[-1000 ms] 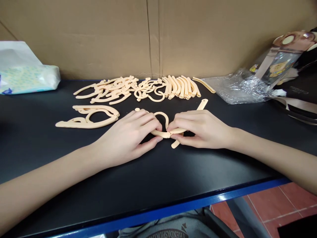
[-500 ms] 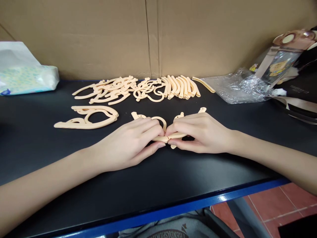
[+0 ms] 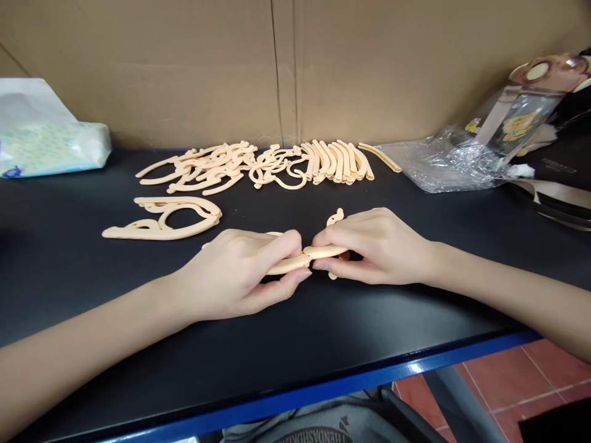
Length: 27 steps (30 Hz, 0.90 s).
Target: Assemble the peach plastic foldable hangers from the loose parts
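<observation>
A cream plastic folding hanger (image 3: 290, 264) is between my two hands, just above the black table. My left hand (image 3: 242, 267) is closed round its left arm, with thumb and fingertips near the middle joint. My right hand (image 3: 376, 246) pinches the right arm (image 3: 327, 251) close to that same joint. A small knobbed end (image 3: 335, 216) pokes out beyond the right fingers, and another bit shows below them. Most of the hanger is hidden by my hands. To the left lies a folded hanger (image 3: 182, 233), untouched.
Along the back lie loose hanger arms (image 3: 207, 175), a heap of hooks (image 3: 290, 184) and a row of curved pieces (image 3: 339, 161). A tissue pack (image 3: 55, 147) stands at left. A clear plastic bag (image 3: 443, 163) and a bottle (image 3: 526, 120) are at right. Cardboard (image 3: 184, 74) rises behind.
The hanger's left arm has swung outward to the left under my left hand. The hook's curve and the upper right tip no longer show. Both hands keep their grip.
</observation>
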Tool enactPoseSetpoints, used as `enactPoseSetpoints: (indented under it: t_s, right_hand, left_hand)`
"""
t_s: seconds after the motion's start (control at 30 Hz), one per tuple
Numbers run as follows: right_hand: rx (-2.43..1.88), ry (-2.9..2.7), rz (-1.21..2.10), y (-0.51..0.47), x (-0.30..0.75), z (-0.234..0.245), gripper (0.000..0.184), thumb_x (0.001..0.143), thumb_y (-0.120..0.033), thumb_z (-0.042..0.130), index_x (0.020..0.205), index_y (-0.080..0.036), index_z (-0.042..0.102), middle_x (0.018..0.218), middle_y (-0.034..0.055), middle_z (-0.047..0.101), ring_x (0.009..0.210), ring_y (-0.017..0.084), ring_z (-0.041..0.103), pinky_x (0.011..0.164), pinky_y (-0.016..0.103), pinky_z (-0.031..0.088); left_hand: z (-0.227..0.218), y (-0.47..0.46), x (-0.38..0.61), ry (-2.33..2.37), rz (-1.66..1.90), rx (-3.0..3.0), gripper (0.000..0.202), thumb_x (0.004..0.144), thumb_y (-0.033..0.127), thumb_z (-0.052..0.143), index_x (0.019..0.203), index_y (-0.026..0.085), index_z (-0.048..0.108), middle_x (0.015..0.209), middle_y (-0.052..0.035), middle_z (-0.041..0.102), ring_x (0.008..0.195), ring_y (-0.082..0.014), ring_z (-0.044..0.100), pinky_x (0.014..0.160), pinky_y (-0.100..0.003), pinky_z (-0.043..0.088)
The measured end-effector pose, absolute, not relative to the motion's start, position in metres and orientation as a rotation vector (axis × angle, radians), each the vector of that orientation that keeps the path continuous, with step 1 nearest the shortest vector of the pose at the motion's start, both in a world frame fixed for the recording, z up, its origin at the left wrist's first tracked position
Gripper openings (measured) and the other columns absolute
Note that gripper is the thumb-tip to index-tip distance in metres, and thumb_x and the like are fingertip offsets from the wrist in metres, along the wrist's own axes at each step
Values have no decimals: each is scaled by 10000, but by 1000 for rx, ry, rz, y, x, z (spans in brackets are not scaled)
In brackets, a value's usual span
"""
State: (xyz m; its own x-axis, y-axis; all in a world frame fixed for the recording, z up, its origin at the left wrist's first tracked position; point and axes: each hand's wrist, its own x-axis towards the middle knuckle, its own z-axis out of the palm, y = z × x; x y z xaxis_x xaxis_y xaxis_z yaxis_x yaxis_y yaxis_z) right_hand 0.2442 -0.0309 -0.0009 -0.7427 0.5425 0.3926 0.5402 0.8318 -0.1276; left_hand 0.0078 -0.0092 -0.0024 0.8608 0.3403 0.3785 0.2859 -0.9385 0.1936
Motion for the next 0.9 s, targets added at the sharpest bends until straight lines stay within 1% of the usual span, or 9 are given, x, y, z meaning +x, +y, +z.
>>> enactPoseSetpoints:
  t_s: [0.1,0.2,0.33,0.53,0.7,0.9]
  right_hand:
    - [-766,-2577,-37,-33,243,-1,190,959,-328,494,891,-181,592,666,-31,611,556,92,523,517,232,282]
    - [-736,-2555,-91,-35,242,-1,220,967,-342,476,831,-189,556,619,-44,570,524,83,485,491,238,254]
    - [-693,-2538,-155,-37,241,-1,243,961,-344,469,771,-199,511,592,-47,545,512,84,469,478,249,242]
    - [-705,-2557,-240,-34,241,-2,249,957,-341,475,763,-195,529,585,-49,537,507,84,457,484,247,252]
    - [-670,-2547,-319,-29,242,-7,233,933,-300,508,736,-183,553,577,-41,554,510,90,467,492,245,264]
    - [-673,-2519,-352,-28,241,-6,223,921,-282,518,724,-187,558,559,-49,553,500,87,469,483,235,263]
  left_hand:
    - [-2,-11,7,478,666,2886,133,947,248,450,823,216,414,608,66,493,453,-74,418,451,-216,290]
    - [-1,-14,8,440,711,2841,135,940,243,458,816,221,408,573,74,459,428,-72,377,433,-220,270]
    - [0,-16,9,418,758,2815,162,932,249,470,790,226,396,543,77,437,417,-75,348,421,-227,248]
    - [-2,-16,10,493,740,2833,229,930,287,493,747,222,371,544,84,432,419,-68,362,439,-220,251]
    - [-3,-16,13,679,610,2869,267,925,324,503,732,218,353,561,82,410,437,-71,364,449,-218,231]
    - [0,-16,14,731,547,2750,216,913,335,511,798,220,369,632,70,501,506,-81,474,496,-189,320]
